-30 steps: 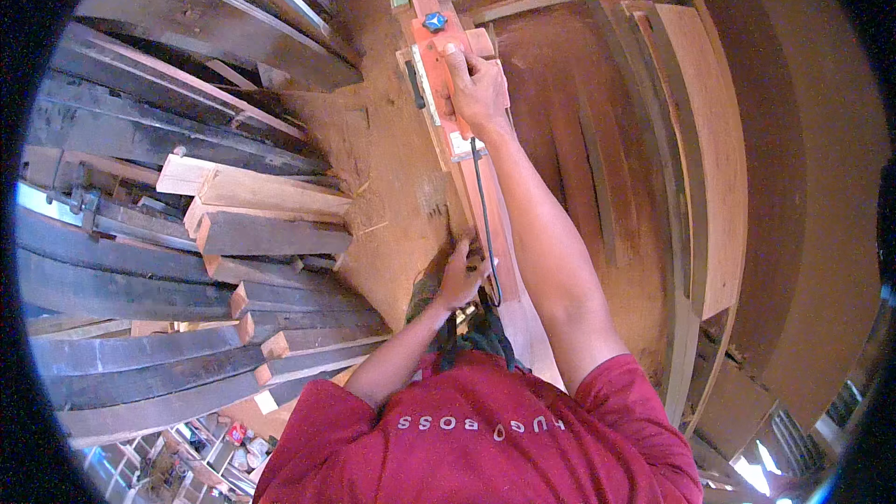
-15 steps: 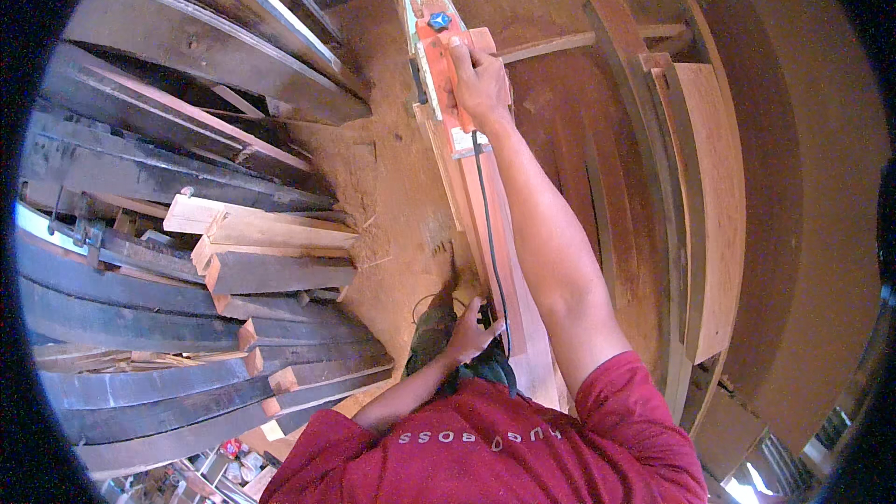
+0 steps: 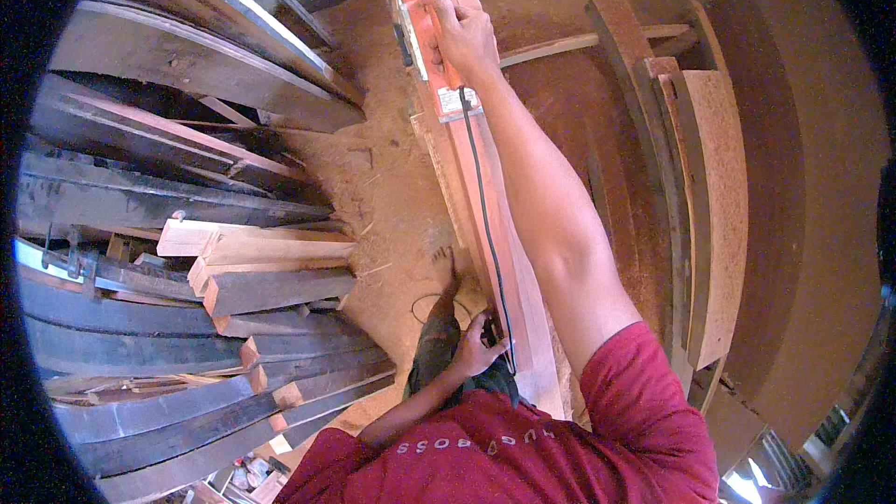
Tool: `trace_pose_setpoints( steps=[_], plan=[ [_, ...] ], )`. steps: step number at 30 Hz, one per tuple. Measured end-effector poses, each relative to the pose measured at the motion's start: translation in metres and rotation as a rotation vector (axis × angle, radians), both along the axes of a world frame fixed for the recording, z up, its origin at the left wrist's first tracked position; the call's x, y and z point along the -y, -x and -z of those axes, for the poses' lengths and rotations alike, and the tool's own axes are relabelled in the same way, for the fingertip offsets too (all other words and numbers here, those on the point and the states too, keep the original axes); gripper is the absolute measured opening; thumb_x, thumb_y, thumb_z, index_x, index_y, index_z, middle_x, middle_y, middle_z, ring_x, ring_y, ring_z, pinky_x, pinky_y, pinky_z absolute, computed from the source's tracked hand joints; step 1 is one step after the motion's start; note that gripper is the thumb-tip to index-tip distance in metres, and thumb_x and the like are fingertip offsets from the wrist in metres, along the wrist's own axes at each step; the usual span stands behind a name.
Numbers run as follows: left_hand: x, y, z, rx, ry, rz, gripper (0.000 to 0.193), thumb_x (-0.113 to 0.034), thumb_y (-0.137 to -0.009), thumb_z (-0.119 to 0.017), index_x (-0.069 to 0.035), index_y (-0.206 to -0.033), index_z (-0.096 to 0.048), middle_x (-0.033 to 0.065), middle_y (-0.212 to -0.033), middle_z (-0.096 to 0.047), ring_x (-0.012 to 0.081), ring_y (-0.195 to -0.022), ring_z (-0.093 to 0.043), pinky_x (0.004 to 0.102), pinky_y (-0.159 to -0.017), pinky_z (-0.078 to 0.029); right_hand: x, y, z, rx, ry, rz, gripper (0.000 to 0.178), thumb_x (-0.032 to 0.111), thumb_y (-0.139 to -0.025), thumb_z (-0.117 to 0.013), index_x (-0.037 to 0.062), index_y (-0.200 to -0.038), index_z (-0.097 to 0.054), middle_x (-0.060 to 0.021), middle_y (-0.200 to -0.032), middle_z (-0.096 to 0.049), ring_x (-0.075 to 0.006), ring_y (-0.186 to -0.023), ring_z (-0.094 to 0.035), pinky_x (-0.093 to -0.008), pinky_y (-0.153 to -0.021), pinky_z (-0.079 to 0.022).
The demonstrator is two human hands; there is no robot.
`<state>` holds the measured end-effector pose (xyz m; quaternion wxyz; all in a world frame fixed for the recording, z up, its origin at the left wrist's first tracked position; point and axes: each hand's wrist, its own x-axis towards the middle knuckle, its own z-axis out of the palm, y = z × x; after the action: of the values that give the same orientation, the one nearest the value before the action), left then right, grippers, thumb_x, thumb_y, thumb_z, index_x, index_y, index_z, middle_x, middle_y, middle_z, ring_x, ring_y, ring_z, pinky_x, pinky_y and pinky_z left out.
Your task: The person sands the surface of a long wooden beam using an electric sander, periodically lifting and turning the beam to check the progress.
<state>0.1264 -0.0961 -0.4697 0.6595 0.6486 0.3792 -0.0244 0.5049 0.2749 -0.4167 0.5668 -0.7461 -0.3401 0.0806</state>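
Observation:
My right hand [image 3: 469, 33] is closed round the handle of an orange electric hand planer [image 3: 431, 42] with a blue front knob. The planer sits at the far end of a long reddish wooden beam [image 3: 478, 189]. From its rear a black power cord [image 3: 484, 210] runs back along the beam toward me. Close to my body, my left hand [image 3: 478, 351] is closed on the cord beside the beam's near end. A dark bit shows between its thumb and fingers, too small to make out.
Dark planks and beams [image 3: 140, 303] are stacked on the left, with pale cut pieces [image 3: 271, 245] jutting out. More boards [image 3: 714, 215] stand on the right. Sawdust covers the floor [image 3: 392, 196], where my bare foot [image 3: 444, 259] rests left of the beam.
The planer and my right hand have moved farther away along the beam, toward its far end. My left hand has shifted slightly lower, and the cord trails along the beam.

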Motion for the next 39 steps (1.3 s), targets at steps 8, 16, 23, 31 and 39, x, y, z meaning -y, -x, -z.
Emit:
trace_pose_setpoints(
  steps=[8, 16, 23, 31, 39],
  plan=[
    [0.008, 0.007, 0.011, 0.009, 0.185, -0.064, 0.078, -0.030, -0.079, -0.084, 0.003, -0.138, -0.047, 0.0209, -0.125, -0.061, 0.0301, -0.118, -0.060, 0.0386, -0.100, -0.047, -0.029, -0.014, -0.025, -0.081, 0.102, 0.037, 0.058, 0.058, -0.093, -0.056, 0.0031, -0.097, -0.073, -0.0188, -0.088, -0.070, -0.0333, -0.083, -0.070, -0.0448, -0.078, -0.052],
    [0.028, 0.025, 0.043, 0.038, 0.693, -0.230, 0.086, -0.038, -0.074, -0.088, -0.002, -0.141, -0.048, 0.0227, -0.131, -0.059, 0.0278, -0.124, -0.055, 0.0393, -0.105, -0.044, 0.055, -0.019, -0.047, 0.171, -0.354, -0.150, 0.064, 0.059, -0.099, -0.045, 0.0003, -0.114, -0.063, -0.0245, -0.115, -0.066, -0.0411, -0.112, -0.063, -0.0447, -0.092, -0.049],
    [0.045, 0.102, 0.087, 0.447, -0.076, 0.635, 0.082, -0.041, -0.071, -0.087, -0.001, -0.135, -0.055, 0.0225, -0.133, -0.059, 0.0353, -0.122, -0.058, 0.0425, -0.104, -0.047, 0.446, 0.111, -0.179, -0.348, 0.453, 0.124, 0.058, 0.055, -0.097, -0.055, -0.0015, -0.091, -0.068, 0.0002, -0.075, -0.059, -0.0109, -0.069, -0.050, -0.0313, -0.060, -0.042],
    [0.132, 0.044, 0.054, -0.069, 1.356, -0.342, 0.081, -0.072, -0.094, -0.039, 0.003, -0.110, -0.063, 0.0238, -0.112, -0.067, 0.0315, -0.098, -0.068, 0.0399, -0.082, -0.058, 0.769, 0.262, -0.244, -0.332, 0.531, 0.713, 0.050, 0.049, -0.098, -0.061, -0.0002, -0.095, -0.067, 0.0006, -0.072, -0.059, -0.0073, -0.060, -0.053, -0.0247, -0.051, -0.040],
    [0.120, 0.001, 0.051, 0.554, 1.495, -1.199, 0.044, -0.044, -0.099, -0.059, -0.002, -0.113, -0.061, 0.0160, -0.108, -0.067, 0.0295, -0.099, -0.067, 0.0403, -0.086, -0.060, 0.881, 0.331, -0.254, -0.512, 0.244, 0.899, 0.041, 0.041, -0.100, -0.061, 0.0012, -0.109, -0.065, -0.0014, -0.081, -0.062, -0.0096, -0.062, -0.056, -0.0252, -0.049, -0.044]
  ],
)
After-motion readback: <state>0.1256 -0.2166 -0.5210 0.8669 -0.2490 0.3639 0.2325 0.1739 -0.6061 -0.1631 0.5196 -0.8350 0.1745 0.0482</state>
